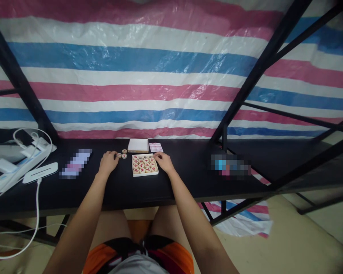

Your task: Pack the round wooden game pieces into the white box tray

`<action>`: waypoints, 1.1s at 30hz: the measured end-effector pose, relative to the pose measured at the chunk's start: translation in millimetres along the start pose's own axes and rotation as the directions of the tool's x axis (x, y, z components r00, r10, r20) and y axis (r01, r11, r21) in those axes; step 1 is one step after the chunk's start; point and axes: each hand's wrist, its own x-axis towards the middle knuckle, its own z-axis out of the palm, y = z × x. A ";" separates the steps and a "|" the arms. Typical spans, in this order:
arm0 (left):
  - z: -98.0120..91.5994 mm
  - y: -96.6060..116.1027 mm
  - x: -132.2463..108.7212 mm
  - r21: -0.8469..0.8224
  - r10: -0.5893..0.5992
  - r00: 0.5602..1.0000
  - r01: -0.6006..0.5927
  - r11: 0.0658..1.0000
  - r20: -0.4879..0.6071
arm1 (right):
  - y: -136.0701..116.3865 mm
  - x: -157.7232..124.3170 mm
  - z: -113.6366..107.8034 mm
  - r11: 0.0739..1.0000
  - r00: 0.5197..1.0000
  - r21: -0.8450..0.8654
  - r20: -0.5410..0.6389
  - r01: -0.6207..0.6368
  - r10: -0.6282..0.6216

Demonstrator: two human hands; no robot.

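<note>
Round wooden Chinese chess pieces with red and black characters fill a shallow white box in the middle of the desk. To its left lies a small cluster of loose pieces. My left hand is beside this cluster, its fingers closed at the nearest Chinese chess piece. At the box's far right corner is my right hand, with thumb and fingers pinched together. Whatever may be between those fingertips is too small to make out.
Behind the box lie a white box lid and a pink-and-white paper slip. A blurred phone is left, near a white power strip and cables. Black metal posts and striped plastic sheeting bound the desk.
</note>
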 end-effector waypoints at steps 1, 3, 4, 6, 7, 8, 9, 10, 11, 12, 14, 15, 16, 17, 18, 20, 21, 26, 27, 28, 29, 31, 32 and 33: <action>-1.0 -0.6 -0.6 0.019 -0.014 1.000 0.013 1.000 0.016 | 0.1 0.0 0.0 1.000 1.000 0.002 0.000 -0.002 0.002; -2.1 1.5 -1.9 0.057 -0.039 0.999 0.038 0.998 0.015 | 0.5 0.0 0.0 1.000 1.000 0.009 0.004 0.002 -0.002; -2.5 3.5 -2.5 0.074 -0.055 0.998 0.054 0.996 0.005 | 0.8 0.0 -0.1 1.000 1.000 0.012 0.006 0.003 -0.003; -3.3 7.5 -3.5 0.093 -0.080 0.997 0.081 0.992 -0.011 | 1.3 0.1 -0.2 1.000 1.000 0.013 0.009 0.003 -0.004; -3.9 9.2 -3.9 0.096 -0.087 0.996 0.088 0.992 -0.012 | 1.5 0.2 -0.3 1.000 1.000 0.010 0.008 0.002 -0.002; -4.6 10.6 -4.2 0.094 -0.091 0.996 0.091 0.991 -0.009 | 1.7 0.2 -0.4 1.000 1.000 0.006 0.005 -0.001 0.001; -5.3 11.8 -4.4 0.090 -0.090 0.996 0.090 0.992 -0.003 | 1.9 0.3 -0.4 1.000 1.000 0.001 0.004 -0.003 0.003; -6.2 12.8 -4.5 0.086 -0.086 0.996 0.085 0.993 0.006 | 2.1 0.4 -0.4 1.000 1.000 -0.002 0.003 -0.004 0.004; -7.0 13.9 -4.5 0.085 -0.082 0.997 0.080 0.993 0.016 | 2.3 0.5 -0.3 1.000 1.000 -0.002 0.002 -0.001 0.001; -7.8 15.0 -4.5 0.087 -0.075 0.997 0.072 0.994 0.028 | 2.6 0.6 -0.1 1.000 1.000 -0.001 0.003 0.002 -0.002; -9.2 17.5 -4.4 0.106 -0.063 0.997 0.057 0.993 0.054 | 3.4 0.9 0.3 1.000 1.000 0.001 0.004 0.007 -0.007; -9.7 18.8 -4.3 0.120 -0.058 0.996 0.049 0.992 0.066 | 3.8 1.0 0.6 1.000 1.000 0.002 0.004 0.009 -0.009; -10.0 19.8 -4.2 0.133 -0.052 0.996 0.042 0.990 0.075 | 4.1 1.2 0.8 1.000 1.000 0.002 0.004 0.010 -0.010; -10.3 20.5 -4.1 0.143 -0.045 0.996 0.033 0.989 0.080 | 4.3 1.3 1.0 1.000 1.000 0.001 0.005 0.010 -0.010; -10.4 20.7 -4.1 0.150 -0.037 0.996 0.025 0.988 0.077 | 4.5 1.4 1.2 1.000 1.000 0.000 0.004 0.010 -0.010; -10.5 20.1 -4.0 0.157 -0.020 0.999 0.013 0.988 0.044 | 4.6 1.5 1.3 1.000 1.000 0.002 0.005 0.010 -0.010; -10.4 19.5 -4.1 0.151 -0.014 1.000 0.011 0.988 0.014 | 4.5 1.5 1.4 1.000 1.000 0.004 0.006 0.009 -0.009; -6.6 27.3 -4.7 -0.111 0.076 0.993 -0.086 0.990 -0.092 | 2.5 0.5 1.1 1.000 1.000 0.001 0.012 0.012 -0.012; -4.7 32.5 -4.4 -0.184 0.139 0.986 -0.154 0.971 -0.093 | 1.8 0.3 1.0 1.000 1.000 -0.002 0.013 0.011 -0.011; -2.4 38.7 -3.7 -0.243 0.215 0.972 -0.232 0.942 -0.094 | 1.0 0.1 0.9 1.000 1.000 -0.006 0.015 0.012 -0.011; 0.4 45.4 -2.6 -0.281 0.291 0.952 -0.307 0.909 -0.098 | 0.3 0.0 0.8 1.000 1.000 -0.010 0.015 0.012 -0.012; 6.6 58.1 0.7 -0.313 0.391 0.916 -0.400 0.861 -0.094 | -0.8 0.0 0.7 1.000 1.000 -0.017 0.012 0.017 -0.017; 9.8 63.1 2.6 -0.313 0.416 0.906 -0.419 0.852 -0.081 | -1.2 0.1 0.8 1.000 1.000 -0.021 0.009 0.020 -0.020; 12.6 66.8 4.5 -0.309 0.433 0.899 -0.429 0.849 -0.057 | -1.3 0.2 0.9 0.999 1.000 -0.025 0.007 0.023 -0.023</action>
